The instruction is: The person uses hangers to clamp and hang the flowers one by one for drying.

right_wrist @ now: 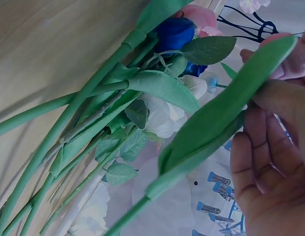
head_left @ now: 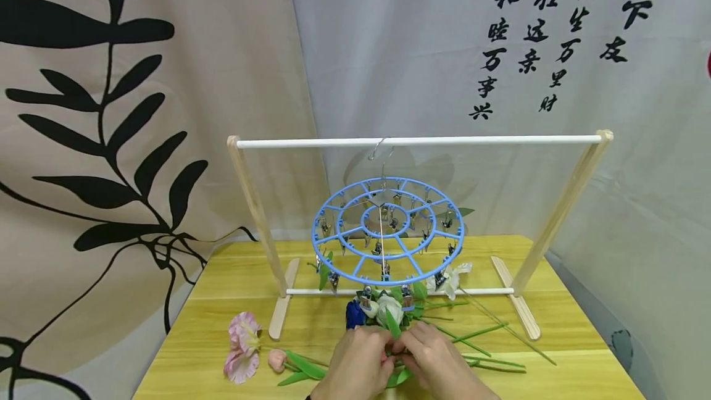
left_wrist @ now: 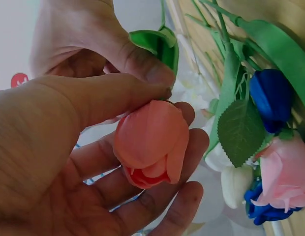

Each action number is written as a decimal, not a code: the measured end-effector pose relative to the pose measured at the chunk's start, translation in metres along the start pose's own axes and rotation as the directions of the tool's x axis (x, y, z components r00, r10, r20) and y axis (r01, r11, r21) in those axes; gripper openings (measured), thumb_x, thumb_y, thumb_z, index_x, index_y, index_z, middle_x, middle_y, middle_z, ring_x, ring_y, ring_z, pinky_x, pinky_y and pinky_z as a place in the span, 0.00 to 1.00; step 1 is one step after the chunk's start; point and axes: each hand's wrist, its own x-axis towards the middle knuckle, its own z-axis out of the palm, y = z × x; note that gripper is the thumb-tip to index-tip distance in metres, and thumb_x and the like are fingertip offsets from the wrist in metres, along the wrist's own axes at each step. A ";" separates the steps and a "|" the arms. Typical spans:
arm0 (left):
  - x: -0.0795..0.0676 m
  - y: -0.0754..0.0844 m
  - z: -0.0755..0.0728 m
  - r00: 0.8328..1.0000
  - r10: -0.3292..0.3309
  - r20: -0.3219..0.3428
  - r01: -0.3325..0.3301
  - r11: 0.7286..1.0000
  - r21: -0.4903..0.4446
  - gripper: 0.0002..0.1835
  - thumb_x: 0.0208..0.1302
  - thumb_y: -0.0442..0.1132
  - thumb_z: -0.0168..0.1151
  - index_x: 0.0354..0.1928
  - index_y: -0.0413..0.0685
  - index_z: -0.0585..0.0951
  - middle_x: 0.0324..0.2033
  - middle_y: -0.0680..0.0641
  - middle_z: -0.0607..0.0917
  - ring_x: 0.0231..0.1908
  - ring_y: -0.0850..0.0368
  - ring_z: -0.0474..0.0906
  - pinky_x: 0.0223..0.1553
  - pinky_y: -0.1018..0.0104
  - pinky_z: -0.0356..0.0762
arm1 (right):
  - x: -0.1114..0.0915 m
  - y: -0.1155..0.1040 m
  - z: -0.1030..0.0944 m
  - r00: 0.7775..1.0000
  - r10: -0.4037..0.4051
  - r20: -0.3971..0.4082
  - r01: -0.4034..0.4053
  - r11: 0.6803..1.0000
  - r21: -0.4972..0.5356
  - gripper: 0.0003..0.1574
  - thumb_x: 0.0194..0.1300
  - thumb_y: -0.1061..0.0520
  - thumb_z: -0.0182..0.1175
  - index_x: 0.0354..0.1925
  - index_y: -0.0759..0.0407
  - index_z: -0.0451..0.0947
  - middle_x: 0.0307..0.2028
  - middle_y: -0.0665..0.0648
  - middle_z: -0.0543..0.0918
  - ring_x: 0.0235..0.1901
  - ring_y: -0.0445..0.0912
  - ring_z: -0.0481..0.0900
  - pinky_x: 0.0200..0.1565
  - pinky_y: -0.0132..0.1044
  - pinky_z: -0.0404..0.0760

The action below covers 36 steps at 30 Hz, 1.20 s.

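My left hand [head_left: 358, 363] holds an artificial coral tulip [left_wrist: 151, 142] by its bloom, the thumb at the flower's base and the other fingers spread behind it. Close against it, my right hand [head_left: 432, 358] pinches the tulip's green leaves [right_wrist: 219, 118] just below the bloom. The tulip's stem slants down from the leaves in the right wrist view. Beside the hands lies a pile of artificial flowers, with a blue bloom [left_wrist: 271, 98], a pink rose [left_wrist: 286, 172] and a white rose [head_left: 390, 309]. Their green stems [head_left: 483, 332] spread to the right over the wooden table.
Behind the hands stands a wood rack with a white top bar [head_left: 472, 140]. From it hangs a round blue clip hanger [head_left: 314, 233] with several metal clips, low over the flowers. Pink blossoms [head_left: 242, 332] and a pale pink bud [head_left: 276, 360] lie on the left of the table [head_left: 183, 350].
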 end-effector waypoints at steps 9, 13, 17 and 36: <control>-0.005 -0.010 -0.001 0.999 -0.045 0.010 0.046 0.991 -0.125 0.08 0.68 0.32 0.83 0.37 0.55 0.95 0.28 0.61 0.88 0.28 0.76 0.75 0.31 0.78 0.75 | 0.000 -0.003 -0.002 0.999 0.036 -0.002 -0.036 0.998 0.058 0.33 0.47 0.72 0.91 0.45 0.48 0.88 0.41 0.43 0.91 0.42 0.38 0.87 0.47 0.24 0.85; -0.009 -0.016 -0.001 0.998 -0.065 -0.020 0.062 0.987 -0.148 0.08 0.69 0.32 0.84 0.38 0.55 0.94 0.30 0.60 0.89 0.29 0.75 0.73 0.31 0.76 0.75 | -0.003 -0.004 -0.008 0.994 0.090 -0.060 -0.082 0.989 0.125 0.29 0.54 0.71 0.89 0.48 0.50 0.89 0.45 0.44 0.91 0.44 0.39 0.88 0.50 0.23 0.87; -0.015 -0.023 -0.004 0.993 -0.110 -0.046 0.101 0.981 -0.164 0.08 0.71 0.35 0.84 0.40 0.57 0.93 0.33 0.60 0.89 0.31 0.75 0.73 0.33 0.74 0.75 | -0.009 -0.006 -0.016 0.971 0.196 -0.138 -0.156 0.955 0.253 0.18 0.70 0.68 0.82 0.48 0.49 0.90 0.40 0.44 0.90 0.36 0.33 0.85 0.39 0.20 0.85; -0.024 -0.041 -0.014 0.967 -0.255 -0.010 0.209 0.815 -0.541 0.03 0.79 0.38 0.78 0.46 0.56 0.92 0.43 0.54 0.94 0.39 0.72 0.86 0.38 0.72 0.85 | -0.024 -0.006 -0.041 0.705 0.703 0.092 -0.619 0.548 0.563 0.16 0.90 0.65 0.61 0.67 0.69 0.86 0.43 0.61 0.97 0.34 0.44 0.96 0.37 0.44 0.97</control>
